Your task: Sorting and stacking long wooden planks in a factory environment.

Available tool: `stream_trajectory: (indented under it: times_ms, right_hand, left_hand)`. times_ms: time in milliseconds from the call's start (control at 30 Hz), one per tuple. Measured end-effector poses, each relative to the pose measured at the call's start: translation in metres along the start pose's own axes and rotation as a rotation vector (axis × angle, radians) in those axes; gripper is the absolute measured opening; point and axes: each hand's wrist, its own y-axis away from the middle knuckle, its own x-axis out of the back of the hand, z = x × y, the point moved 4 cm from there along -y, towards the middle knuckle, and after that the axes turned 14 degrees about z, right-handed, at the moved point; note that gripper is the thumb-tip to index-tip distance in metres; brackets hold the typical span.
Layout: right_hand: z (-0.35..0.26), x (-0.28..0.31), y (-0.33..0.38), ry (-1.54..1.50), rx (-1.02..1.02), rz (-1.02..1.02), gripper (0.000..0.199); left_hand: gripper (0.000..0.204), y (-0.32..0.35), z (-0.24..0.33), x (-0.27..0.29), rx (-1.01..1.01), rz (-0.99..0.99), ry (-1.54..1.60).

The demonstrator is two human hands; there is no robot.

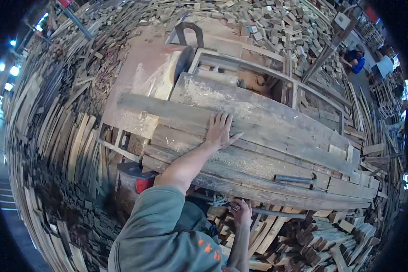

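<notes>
My left hand (220, 131) lies palm down on a long grey plank (267, 136), fingers spread and thumb pointing right. The plank stretches across a worktable of wooden boards (258, 165) dusted with sawdust. Beyond its left part, a dark round saw blade (184, 63) stands up through the table. At the near edge of the table my right hand (243, 212) is low, its fingers curled beside a dark metal bar (279, 213). What those fingers hold, if anything, is hidden. A hammer (294, 178) rests on the boards to the right.
A dark arch-shaped piece (189, 32) rises behind the blade. An open frame (267, 75) lies beyond the table. Stacked wood strips (77, 140) stand at left, cut blocks (276, 22) are heaped at the back. Two people (356, 59) are at the far right.
</notes>
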Motion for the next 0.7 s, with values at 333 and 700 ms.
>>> stream_trajectory:
  times_ms: [333, 700]
  right_hand:
    - [0.007, 0.026, -0.006, -0.01, 0.085, -0.112, 0.029]
    - [0.019, 0.031, 0.017, -0.045, 0.044, -0.125, 0.034]
  left_hand:
    - [0.08, 0.016, 0.014, -0.002, -0.066, 0.194, -0.007]
    - [0.082, 0.039, 0.012, 0.007, -0.032, 0.053, -0.034]
